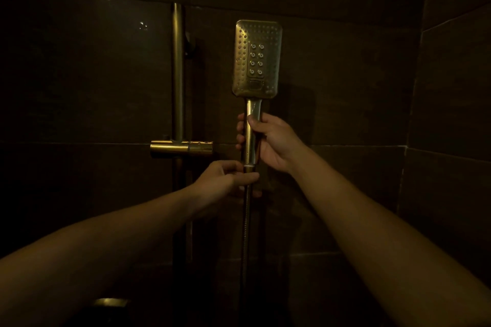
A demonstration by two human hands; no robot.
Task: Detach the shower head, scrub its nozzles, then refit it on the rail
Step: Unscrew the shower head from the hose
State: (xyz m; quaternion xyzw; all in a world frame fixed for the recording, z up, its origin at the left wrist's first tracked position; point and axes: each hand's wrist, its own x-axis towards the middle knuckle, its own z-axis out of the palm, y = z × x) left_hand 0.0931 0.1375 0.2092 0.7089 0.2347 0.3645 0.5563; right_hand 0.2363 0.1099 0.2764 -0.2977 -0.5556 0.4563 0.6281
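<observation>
A gold rectangular shower head [256,60] stands upright, off the rail, its nozzle face turned toward me. My right hand [271,141] is wrapped around its handle. Just below, my left hand [228,176] pinches the joint where the metal hose [246,225] meets the handle's lower end. The hose hangs straight down from there. To the left, the vertical gold rail [178,69] runs up the wall, and its slider holder [182,148] sits on it, with nothing in it.
Dark brown wall tiles [345,74] fill the dim shower corner; a side wall meets them at the right. A gold fitting [111,302] glints at the bottom left. A small dark wall bracket [190,46] fixes the rail.
</observation>
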